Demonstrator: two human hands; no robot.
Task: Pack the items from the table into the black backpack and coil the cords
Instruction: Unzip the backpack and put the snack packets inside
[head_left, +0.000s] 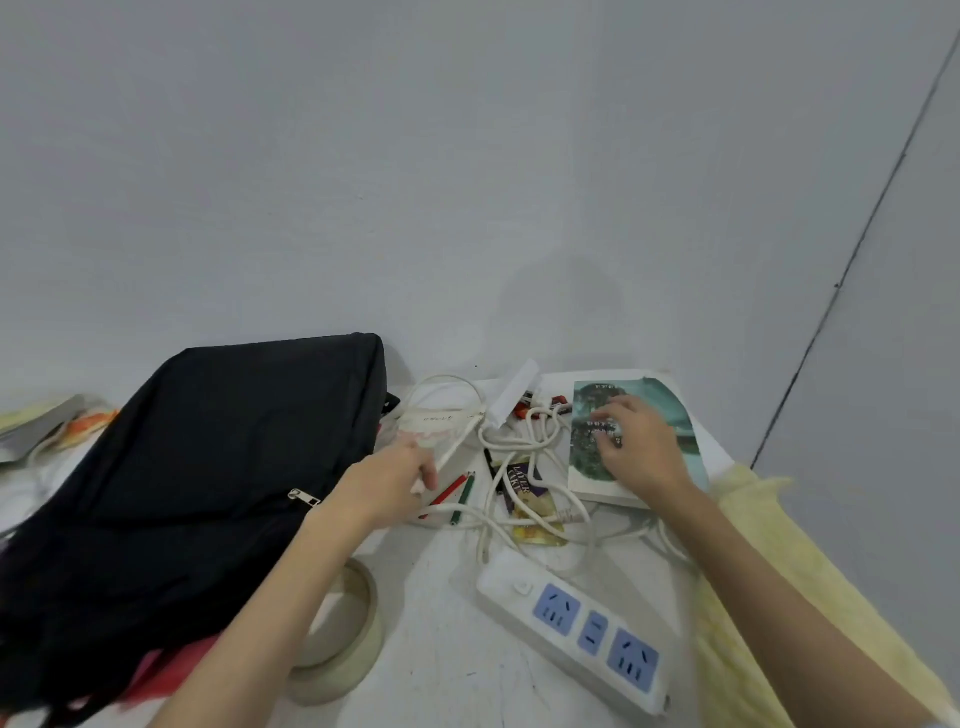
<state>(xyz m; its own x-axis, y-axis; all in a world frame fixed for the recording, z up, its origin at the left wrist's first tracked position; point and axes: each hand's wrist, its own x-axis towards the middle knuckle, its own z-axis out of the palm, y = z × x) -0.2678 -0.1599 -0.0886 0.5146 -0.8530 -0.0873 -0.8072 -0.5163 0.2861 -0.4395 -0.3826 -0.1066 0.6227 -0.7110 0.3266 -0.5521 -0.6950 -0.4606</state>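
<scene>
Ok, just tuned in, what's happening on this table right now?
A person is starting to pack. Their right hand rests with spread fingers on the green-covered paperback book, while the left hand reaches by the white pen-like stick; whether it grips it is unclear. The black fabric backpack lies at left. The tangled white cords, white power strip with blue sockets, coloured pencils and roll of clear tape remain on the table.

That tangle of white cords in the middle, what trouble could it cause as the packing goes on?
1. The white cords loop over the purple snack packet and beside the red and green pencils, so pulling a cord may drag them along.
2. The right hand rests on the green-covered book, whose near edge lies against the cords; lifting it might snag them.
</scene>
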